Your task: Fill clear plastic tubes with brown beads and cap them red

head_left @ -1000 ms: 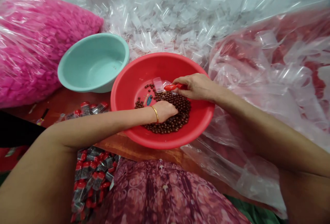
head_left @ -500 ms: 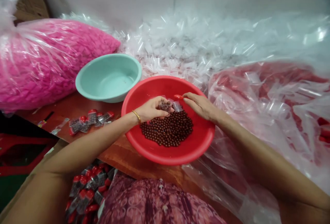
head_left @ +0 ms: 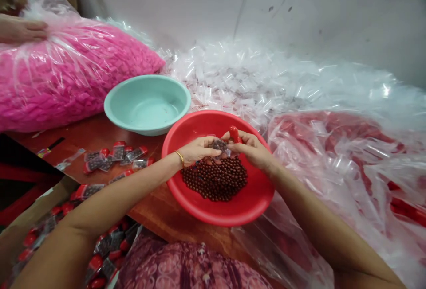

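Observation:
Above the red basin [head_left: 213, 217], my left hand [head_left: 198, 150] is closed around a small clear plastic container [head_left: 218, 145] with dark brown balls in it. My right hand [head_left: 252, 150] has a red cap [head_left: 234, 134] in its fingers, and its fingertips meet the container's right side. The container's mouth is partly hidden by my fingers. Below both hands lies a heap of shiny brown balls [head_left: 214, 180] in the basin.
A pale green basin [head_left: 146, 125] stands behind left. Filled red-capped containers [head_left: 119, 150] lie on the table, more in a box below. Another person's hand [head_left: 25, 29] grips a bag of pink pieces [head_left: 83, 67]. Clear containers [head_left: 233, 76] and a plastic bag [head_left: 336, 160] lie behind and right.
My right hand has moved left and down to the container, bringing the red cap. Another person's hand has appeared on the pink bag at upper left. The view has shifted slightly.

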`<action>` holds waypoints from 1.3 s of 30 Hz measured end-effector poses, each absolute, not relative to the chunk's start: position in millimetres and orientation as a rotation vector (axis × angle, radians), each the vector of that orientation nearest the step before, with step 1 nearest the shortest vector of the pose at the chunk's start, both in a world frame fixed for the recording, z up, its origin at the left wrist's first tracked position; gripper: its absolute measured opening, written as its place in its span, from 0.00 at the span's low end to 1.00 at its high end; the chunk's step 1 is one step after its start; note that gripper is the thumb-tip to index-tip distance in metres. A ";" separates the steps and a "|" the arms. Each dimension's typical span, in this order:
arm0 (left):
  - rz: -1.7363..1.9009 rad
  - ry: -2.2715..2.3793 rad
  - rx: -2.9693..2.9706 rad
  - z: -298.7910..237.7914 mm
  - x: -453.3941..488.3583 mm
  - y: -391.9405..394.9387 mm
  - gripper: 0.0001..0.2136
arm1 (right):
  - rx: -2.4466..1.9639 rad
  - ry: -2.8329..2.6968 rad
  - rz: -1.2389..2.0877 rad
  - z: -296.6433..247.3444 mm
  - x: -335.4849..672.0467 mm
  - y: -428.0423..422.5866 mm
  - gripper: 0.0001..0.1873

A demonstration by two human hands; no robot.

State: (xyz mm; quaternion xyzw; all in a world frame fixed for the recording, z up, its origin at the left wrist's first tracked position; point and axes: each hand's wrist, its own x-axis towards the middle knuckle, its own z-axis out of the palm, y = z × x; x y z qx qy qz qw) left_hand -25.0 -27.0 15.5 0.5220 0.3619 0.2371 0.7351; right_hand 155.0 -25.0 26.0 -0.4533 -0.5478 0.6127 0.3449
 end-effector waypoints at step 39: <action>0.708 0.584 0.927 10.5 -25.6 -26.0 0.10 | -0.934 -1.528 1.120 9.1 138.3 -43.2 0.06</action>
